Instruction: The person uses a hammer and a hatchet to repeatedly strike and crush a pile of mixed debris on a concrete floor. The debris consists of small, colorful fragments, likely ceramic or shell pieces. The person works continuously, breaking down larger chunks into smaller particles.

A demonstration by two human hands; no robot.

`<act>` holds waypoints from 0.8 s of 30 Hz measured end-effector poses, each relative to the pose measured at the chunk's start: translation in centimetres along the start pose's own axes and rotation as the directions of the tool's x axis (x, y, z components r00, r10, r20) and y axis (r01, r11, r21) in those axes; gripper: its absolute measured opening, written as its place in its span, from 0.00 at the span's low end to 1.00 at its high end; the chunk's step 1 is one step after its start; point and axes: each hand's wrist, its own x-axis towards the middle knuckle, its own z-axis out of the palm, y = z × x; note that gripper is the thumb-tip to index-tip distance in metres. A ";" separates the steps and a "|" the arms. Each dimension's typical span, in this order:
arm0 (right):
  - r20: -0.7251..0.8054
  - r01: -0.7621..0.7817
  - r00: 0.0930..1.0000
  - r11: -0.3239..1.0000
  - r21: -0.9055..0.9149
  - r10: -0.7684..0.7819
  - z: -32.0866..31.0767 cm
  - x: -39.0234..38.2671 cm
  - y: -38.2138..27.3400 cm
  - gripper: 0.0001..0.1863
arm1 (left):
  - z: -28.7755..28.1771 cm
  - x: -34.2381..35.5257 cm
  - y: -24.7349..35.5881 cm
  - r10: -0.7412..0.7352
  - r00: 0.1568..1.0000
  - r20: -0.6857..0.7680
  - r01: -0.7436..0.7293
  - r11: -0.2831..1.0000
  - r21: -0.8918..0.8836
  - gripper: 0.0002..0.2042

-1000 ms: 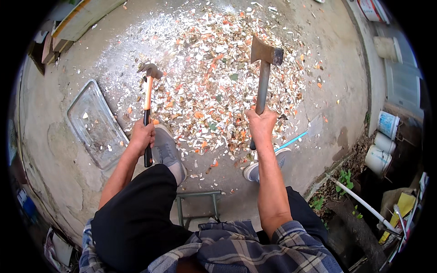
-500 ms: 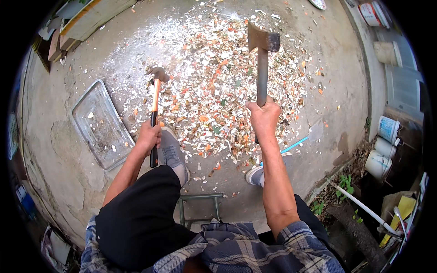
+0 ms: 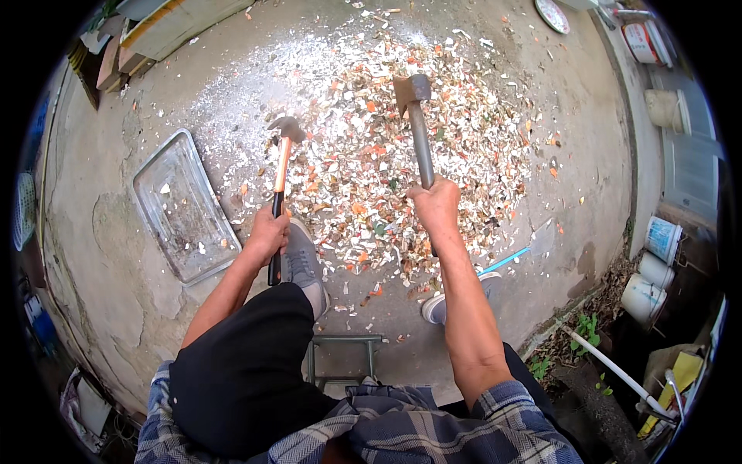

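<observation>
Small hammer (image 3: 280,178) with an orange-and-black handle, gripped at the black end, head pointed to 12 o'clock over the shard pile's (image 3: 386,147) left edge. Heavier hammer (image 3: 416,127) with a grey metal shaft and blocky rusty head, held upright, head toward 12 o'clock above pile centre.

Clear rectangular plastic tray (image 3: 184,207) lay on concrete floor (image 3: 108,240), left of heap of broken coloured shards (image 3: 371,147); white buckets (image 3: 649,267) at right edge.

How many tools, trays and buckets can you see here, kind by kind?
Hammers: 2, orange-handled hammer in left hand, grey hammer in right hand
Clear trays: 1, clear tray
Buckets along the right wall: 5, first bucket
Total: 8
</observation>
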 end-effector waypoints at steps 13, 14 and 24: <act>0.015 0.018 1.000 0.992 -0.126 -0.016 6.3 0.9 5.2 0.13 | -0.2 1.1 0.5 0.041 0.999 0.028 -0.041 0.999 -0.001 0.04; 0.043 -0.007 0.999 0.993 -0.122 0.012 5.7 -0.2 5.2 0.13 | -0.1 0.8 0.1 0.034 0.999 0.033 -0.034 0.999 0.000 0.04; -0.169 0.268 0.955 0.952 0.148 -0.242 -1.0 1.3 -8.3 0.10 | -0.8 1.5 -0.5 0.054 0.998 0.013 -0.054 0.998 -0.031 0.04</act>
